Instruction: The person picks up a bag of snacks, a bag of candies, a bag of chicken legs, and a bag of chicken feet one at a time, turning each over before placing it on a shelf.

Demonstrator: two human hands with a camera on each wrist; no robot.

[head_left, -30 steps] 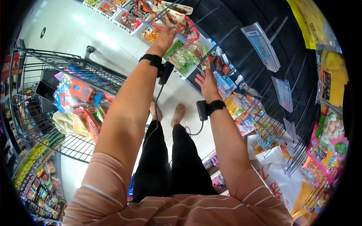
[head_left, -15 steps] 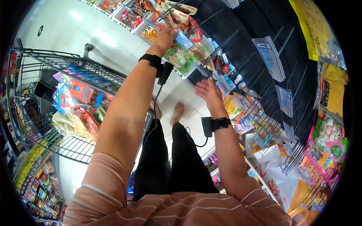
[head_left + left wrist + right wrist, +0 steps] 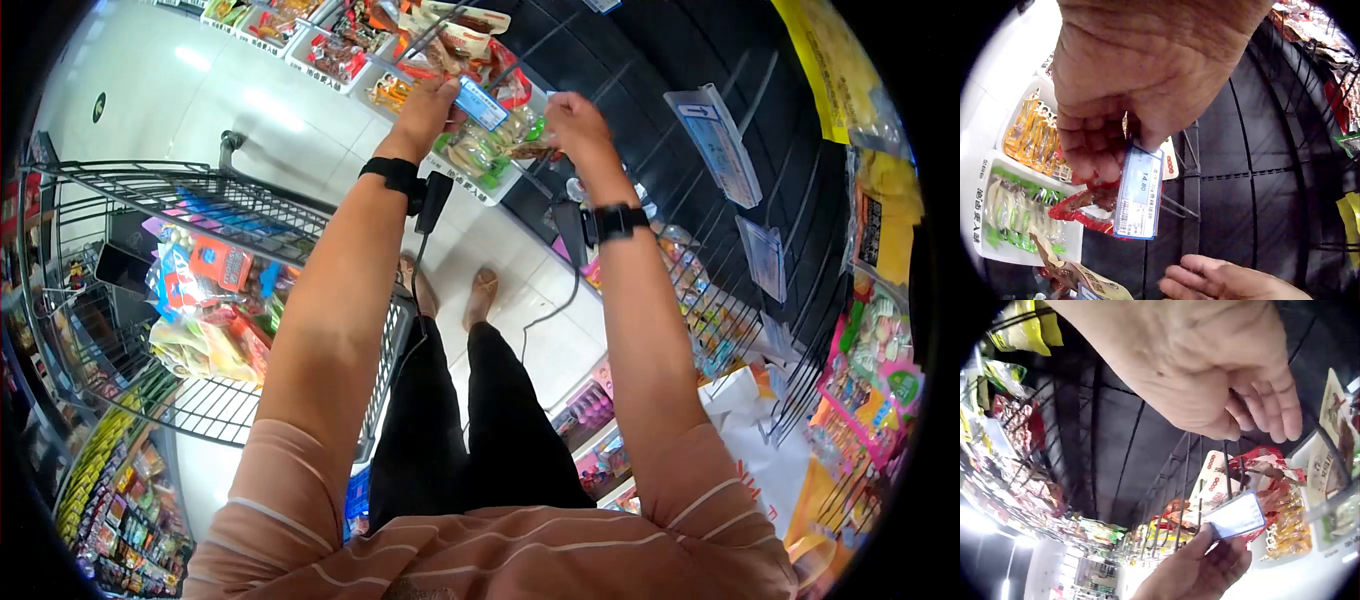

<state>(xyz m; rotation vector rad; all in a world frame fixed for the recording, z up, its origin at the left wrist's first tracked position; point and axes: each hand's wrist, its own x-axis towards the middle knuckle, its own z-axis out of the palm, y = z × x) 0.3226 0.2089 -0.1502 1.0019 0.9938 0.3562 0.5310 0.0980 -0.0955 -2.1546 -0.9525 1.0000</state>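
Note:
My left hand [image 3: 430,110] pinches the end of a blue-and-white price tag [image 3: 1139,190] on a shelf hook, thumb against its edge. The tag's printed face, with the price 14.80, shows in the left wrist view. Behind it hangs a red snack packet [image 3: 1094,206]. To the right of the tag, my right hand [image 3: 582,128] is raised among the wire hooks, its fingers loosely bent with nothing seen in them. In the right wrist view a beige packet [image 3: 1329,437] hangs beside those fingers.
White bins hold orange packets [image 3: 1032,137] and green-and-clear packets [image 3: 1019,209] below the hooks. A wire shopping cart [image 3: 200,405] with snack bags stands at left. More price tags [image 3: 715,145] and a yellow bag [image 3: 815,70] hang at right.
The right hand drew back toward the body with spread fingers, then moved up and forward near the tag. The left hand stayed about in place while the price tag turned its face into view.

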